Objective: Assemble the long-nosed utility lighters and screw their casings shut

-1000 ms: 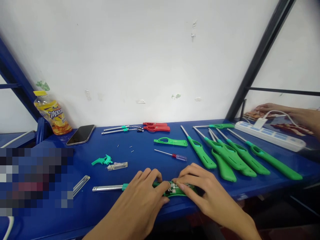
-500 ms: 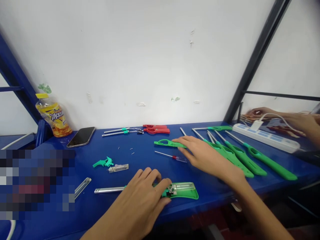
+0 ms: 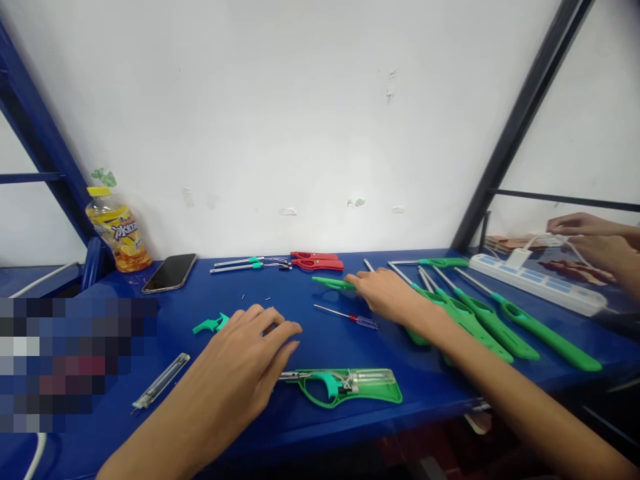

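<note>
My left hand hovers over the metal tube end of an opened green lighter body, its fingers apart and holding nothing. Inside that body show a teal trigger, wires and a clear fuel tank. My right hand grips the end of a green handle shell, tilted on its edge near the middle of the table. Just below it lies a screwdriver with a red and clear handle. Teal parts lie left of my left hand, partly hidden by it.
Several green lighters lie on the right by a white power strip. Red lighter shells lie at the wall. On the left are a phone, a bottle and a clear tank. Another person's hands are far right.
My left hand has left the opened lighter body and moved left and up. My right hand has taken the green shell and tilted it.
</note>
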Demonstrator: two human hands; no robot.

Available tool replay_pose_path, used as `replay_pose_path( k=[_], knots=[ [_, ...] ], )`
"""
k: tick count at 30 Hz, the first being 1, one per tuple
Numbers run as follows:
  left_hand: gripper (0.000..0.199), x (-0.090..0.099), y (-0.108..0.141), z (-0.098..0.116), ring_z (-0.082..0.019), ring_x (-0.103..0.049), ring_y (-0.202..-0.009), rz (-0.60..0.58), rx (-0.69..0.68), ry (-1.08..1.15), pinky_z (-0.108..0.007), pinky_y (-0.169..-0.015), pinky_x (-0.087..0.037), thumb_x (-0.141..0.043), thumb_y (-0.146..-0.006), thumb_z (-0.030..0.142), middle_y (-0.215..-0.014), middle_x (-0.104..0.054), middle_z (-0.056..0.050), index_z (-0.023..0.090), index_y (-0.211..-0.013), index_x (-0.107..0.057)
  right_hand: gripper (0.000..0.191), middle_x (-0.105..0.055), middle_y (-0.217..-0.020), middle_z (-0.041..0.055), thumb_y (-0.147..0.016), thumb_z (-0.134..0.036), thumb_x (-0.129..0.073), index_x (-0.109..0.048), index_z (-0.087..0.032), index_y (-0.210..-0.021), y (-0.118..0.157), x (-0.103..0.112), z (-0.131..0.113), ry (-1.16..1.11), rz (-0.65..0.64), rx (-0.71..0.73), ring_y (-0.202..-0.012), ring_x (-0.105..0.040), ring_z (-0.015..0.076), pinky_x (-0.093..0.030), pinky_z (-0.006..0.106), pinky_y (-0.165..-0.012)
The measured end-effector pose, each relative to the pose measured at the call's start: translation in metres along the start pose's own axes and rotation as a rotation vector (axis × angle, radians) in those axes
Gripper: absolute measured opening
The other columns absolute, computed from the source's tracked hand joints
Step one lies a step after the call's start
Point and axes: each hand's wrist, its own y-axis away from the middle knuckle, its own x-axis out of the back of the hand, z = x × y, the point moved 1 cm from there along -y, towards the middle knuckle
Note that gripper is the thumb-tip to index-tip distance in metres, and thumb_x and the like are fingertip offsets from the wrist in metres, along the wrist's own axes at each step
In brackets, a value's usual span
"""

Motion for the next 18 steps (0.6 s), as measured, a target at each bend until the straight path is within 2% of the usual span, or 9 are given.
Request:
replay_pose_path(
  k=[2,3,5,7,10,13,16,18],
  knots=[
    [0.033,0.001,-0.001,0.001,-0.030,-0.066,-0.107,0.072,0.008,-0.020,-0.059,-0.100,-0.052,-0.040,-0.111,0.022,-0.121,-0.067,-0.008,0.027,-0.135,-0.062,0.032,-0.078,-0.112,0.0186,-0.108,-0.011,-0.049,-0.064,-0.009,-0.136,0.011,0.014,-0.003,-0.039,0.083,-0.029,-0.094,-0.077,0.0286,-0.059,0.042,-0.086],
    [0.037,0.001,-0.001,0.002,-0.031,-0.067,-0.109,0.112,0.006,-0.033,-0.059,-0.101,-0.053,-0.040,-0.111,0.022,-0.127,-0.066,-0.009,0.028,-0.143,-0.057,0.035,-0.078,-0.117,0.0180,-0.110,-0.014,-0.046,-0.061,-0.011,-0.141,0.020,0.022,-0.006,-0.069,0.112,-0.034,-0.096,-0.077,0.0296,-0.059,0.042,-0.085],
    [0.048,0.001,-0.001,0.004,-0.031,-0.068,-0.114,0.172,0.004,-0.062,-0.056,-0.099,-0.056,-0.041,-0.110,0.020,-0.138,-0.062,-0.011,0.030,-0.157,-0.042,0.040,-0.074,-0.135,0.0116,-0.113,-0.023,-0.042,-0.053,-0.022,-0.152,0.040,0.036,-0.016,-0.160,0.173,-0.008,-0.112,-0.075,0.0272,-0.060,0.039,-0.091],
    [0.056,0.000,-0.001,0.006,-0.031,-0.069,-0.114,0.203,-0.009,-0.090,-0.050,-0.093,-0.060,-0.043,-0.109,0.018,-0.145,-0.058,-0.013,0.032,-0.162,-0.032,0.041,-0.070,-0.145,0.0065,-0.113,-0.026,-0.043,-0.054,-0.027,-0.153,0.060,0.046,-0.028,-0.438,0.259,0.063,-0.126,-0.070,0.0265,-0.057,0.040,-0.102],
    [0.050,-0.001,0.001,0.005,-0.030,-0.069,-0.115,0.269,-0.020,-0.157,-0.043,-0.087,-0.061,-0.046,-0.108,0.014,-0.145,-0.057,-0.015,0.031,-0.155,-0.042,0.041,-0.074,-0.140,0.0031,-0.114,-0.032,-0.041,-0.056,-0.032,-0.153,0.083,0.049,-0.042,-0.622,0.259,0.073,-0.121,-0.073,0.0253,-0.058,0.041,-0.103],
    [0.049,0.000,0.004,0.002,-0.029,-0.069,-0.113,0.324,-0.080,-0.180,-0.044,-0.089,-0.059,-0.045,-0.104,0.005,-0.137,-0.062,-0.013,0.030,-0.146,-0.050,0.039,-0.074,-0.140,-0.0005,-0.114,-0.040,-0.042,-0.060,-0.039,-0.149,0.093,0.044,-0.047,-0.721,0.228,0.064,-0.124,-0.072,0.0257,-0.058,0.041,-0.105],
    [0.052,0.000,0.005,0.000,-0.026,-0.070,-0.101,0.243,-0.192,-0.147,-0.044,-0.088,-0.060,-0.041,-0.100,-0.002,-0.121,-0.072,-0.009,0.025,-0.142,-0.055,0.038,-0.072,-0.143,-0.0031,-0.114,-0.044,-0.043,-0.059,-0.045,-0.148,0.096,0.039,-0.049,-0.777,0.198,0.026,-0.130,-0.068,0.0258,-0.057,0.042,-0.108],
    [0.050,-0.001,0.005,0.002,-0.028,-0.071,-0.100,0.152,-0.198,-0.139,-0.046,-0.090,-0.059,-0.041,-0.098,-0.003,-0.115,-0.074,-0.009,0.020,-0.138,-0.060,0.037,-0.071,-0.142,-0.0015,-0.111,-0.048,-0.050,-0.060,-0.044,-0.147,0.097,0.036,-0.051,-0.779,0.178,-0.015,-0.131,-0.067,0.0274,-0.056,0.043,-0.107]
  ],
)
